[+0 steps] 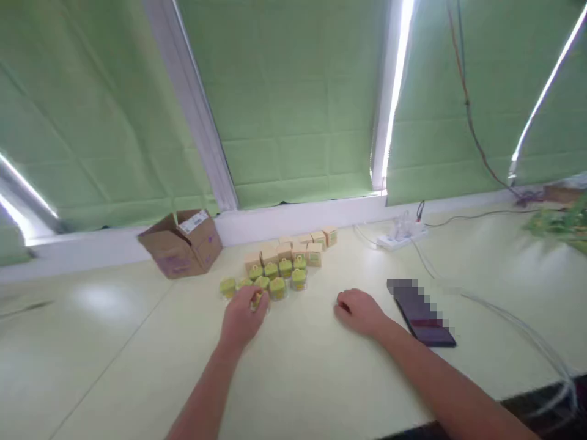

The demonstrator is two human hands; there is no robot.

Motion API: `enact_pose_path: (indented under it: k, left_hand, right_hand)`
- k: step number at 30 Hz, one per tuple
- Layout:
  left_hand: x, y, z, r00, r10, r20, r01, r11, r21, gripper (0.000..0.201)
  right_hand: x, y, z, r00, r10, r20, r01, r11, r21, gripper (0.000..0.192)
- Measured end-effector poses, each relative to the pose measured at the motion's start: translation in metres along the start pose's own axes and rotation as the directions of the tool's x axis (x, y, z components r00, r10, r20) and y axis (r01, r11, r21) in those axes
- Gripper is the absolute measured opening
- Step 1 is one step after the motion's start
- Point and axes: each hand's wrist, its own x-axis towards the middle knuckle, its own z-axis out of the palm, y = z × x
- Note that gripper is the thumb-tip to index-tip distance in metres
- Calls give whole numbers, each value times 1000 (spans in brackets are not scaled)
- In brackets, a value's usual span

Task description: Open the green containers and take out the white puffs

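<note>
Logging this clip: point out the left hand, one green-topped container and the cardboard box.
Left hand (240, 316): head view, on the back of the hand.
Green-topped container (277, 286): head view, on its green top.
Cardboard box (204, 245): head view, on its side wall.

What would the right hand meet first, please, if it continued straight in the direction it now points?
Probably the nearest green-topped container at the right end of the group; the right hand points roughly that way. Depth is unclear, so it might instead meet the small tan box behind.
</note>
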Motion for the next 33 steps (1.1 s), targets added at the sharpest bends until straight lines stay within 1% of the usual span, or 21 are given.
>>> enact_pose_path:
  k: [2, 4, 8, 11, 16, 19, 26, 33]
  left_hand:
    - [1, -7, -1, 999, -50, 4, 50, 999, 20, 26]
    - [1, -12, -1, 995, -98, 28, 97, 995, 39, 37]
    - [0, -14, 2, 975, -187, 123, 178, 981, 79, 58]
    - [-1, -13, 3, 958, -236, 164, 219, 969, 116, 63]
    - [-2, -13, 2, 918, -331, 219, 301, 940, 161, 59]
    - [-2, -12, 0, 910, -333, 248, 295, 939, 175, 54]
    - [-2, -8, -3, 917, -285, 279, 264, 958, 113, 39]
    - [0, 0, -1, 949, -224, 222, 228, 974, 7, 30]
  right_hand:
    - [1, -1, 0, 1000, 1, 2, -1, 1000, 2, 23]
    - [1, -1, 0, 1000, 3, 3, -3, 1000, 5, 23]
    - [2, -1, 0, 1000, 6, 5, -6, 1000, 13, 23]
    - [1, -1, 0, 1000, 6, 5, -6, 1000, 19, 23]
    - [1, -1, -1, 1000, 6, 5, -6, 1000, 24, 23]
    - [0, -1, -2, 1000, 9, 2, -9, 1000, 23, 23]
    - [0, -1, -2, 1000, 10, 4, -10, 1000, 26, 22]
    - [1, 0, 0, 1000, 9, 4, -9, 1000, 25, 24]
